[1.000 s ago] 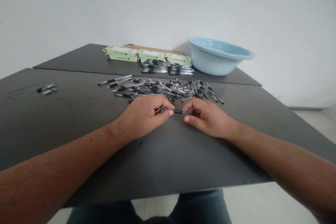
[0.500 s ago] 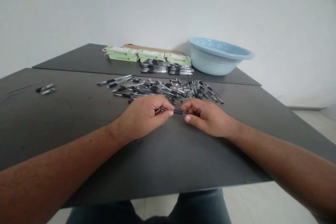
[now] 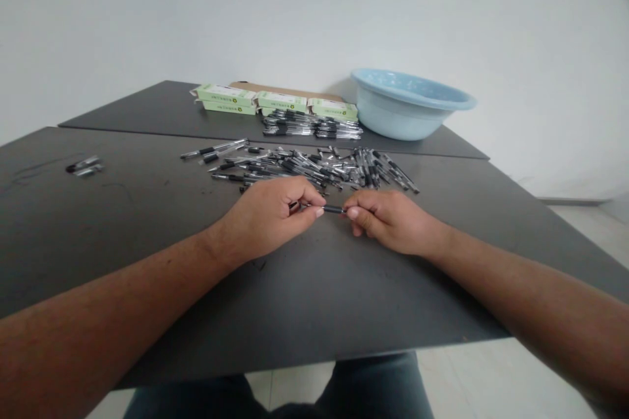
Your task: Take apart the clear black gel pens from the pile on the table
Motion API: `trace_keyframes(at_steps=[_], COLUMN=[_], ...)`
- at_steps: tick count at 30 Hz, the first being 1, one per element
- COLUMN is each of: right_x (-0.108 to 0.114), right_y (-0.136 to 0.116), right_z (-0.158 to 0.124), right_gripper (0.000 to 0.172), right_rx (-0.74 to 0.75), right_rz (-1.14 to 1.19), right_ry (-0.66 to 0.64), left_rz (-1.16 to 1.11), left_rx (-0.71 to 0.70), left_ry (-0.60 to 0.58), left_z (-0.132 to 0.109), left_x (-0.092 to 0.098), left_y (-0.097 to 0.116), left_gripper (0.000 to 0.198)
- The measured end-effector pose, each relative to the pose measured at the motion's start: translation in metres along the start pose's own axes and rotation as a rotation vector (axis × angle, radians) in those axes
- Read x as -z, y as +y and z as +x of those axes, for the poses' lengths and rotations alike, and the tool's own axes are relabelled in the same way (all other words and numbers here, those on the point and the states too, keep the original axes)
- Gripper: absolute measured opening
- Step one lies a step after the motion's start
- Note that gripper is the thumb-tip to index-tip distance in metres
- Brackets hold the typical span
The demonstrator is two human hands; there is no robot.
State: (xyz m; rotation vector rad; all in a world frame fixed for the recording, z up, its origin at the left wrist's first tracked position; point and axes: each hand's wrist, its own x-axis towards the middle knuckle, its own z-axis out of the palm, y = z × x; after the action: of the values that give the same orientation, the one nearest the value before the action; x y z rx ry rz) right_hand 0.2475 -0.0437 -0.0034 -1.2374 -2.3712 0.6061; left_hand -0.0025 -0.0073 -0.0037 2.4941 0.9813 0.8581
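Both of my hands rest on the dark grey table (image 3: 304, 301) and pinch one black pen (image 3: 334, 209) between them. My left hand (image 3: 275, 216) is closed on the pen's left end. Curled into a fist, my right hand (image 3: 388, 219) grips the right end. The pen lies level just above the tabletop. Just beyond my hands a loose heap of several black and clear pens (image 3: 314, 167) is spread across the table.
A light blue basin (image 3: 410, 105) stands at the back right. Green boxes (image 3: 275, 101) line the far table, with a neat stack of pens (image 3: 312, 126) before them. Two loose pen parts (image 3: 84, 165) lie far left. The table's front edge is near my lap.
My right hand has curled its fingers tighter round the pen's end and slid slightly left. My left hand has hardly moved.
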Motion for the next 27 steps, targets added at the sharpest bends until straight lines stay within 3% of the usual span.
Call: trace_keyframes(at_steps=[5,9,14,18,22,27], right_x=[-0.0009,-0.0006,-0.0004,0.0001,0.0001,0.0006], right_y=[0.0,-0.0005,-0.0005,-0.0007,-0.0014,-0.0016], right_z=[-0.0001,0.0005,0.0003,0.0002,0.0004,-0.0001], right_gripper=[0.014,0.02,0.012,0.018,0.015,0.021], right_rx=[-0.007,0.014,-0.004,0.003,-0.008,-0.005], right_rz=[-0.026,-0.03,-0.024,-0.019,0.007,0.017], right_ry=[0.108,0.019,0.108,0.036,0.109,0.049], left_rz=[-0.002,-0.012,0.0,-0.007,-0.012,-0.023], left_rx=[0.006,0.005,0.029,0.026,0.027,0.015], left_ry=[0.0,-0.01,0.003,0.001,0.009,-0.006], left_z=[0.0002,0.0001,0.0001,0.0001,0.0002,0.0004], left_x=[0.0004,0.0003,0.0008,0.0009,0.0007,0.0013], left_y=[-0.0001,0.0005,0.0016,0.0009,0.0004,0.0017], left_gripper=[0.013,0.013,0.013,0.013,0.012,0.012])
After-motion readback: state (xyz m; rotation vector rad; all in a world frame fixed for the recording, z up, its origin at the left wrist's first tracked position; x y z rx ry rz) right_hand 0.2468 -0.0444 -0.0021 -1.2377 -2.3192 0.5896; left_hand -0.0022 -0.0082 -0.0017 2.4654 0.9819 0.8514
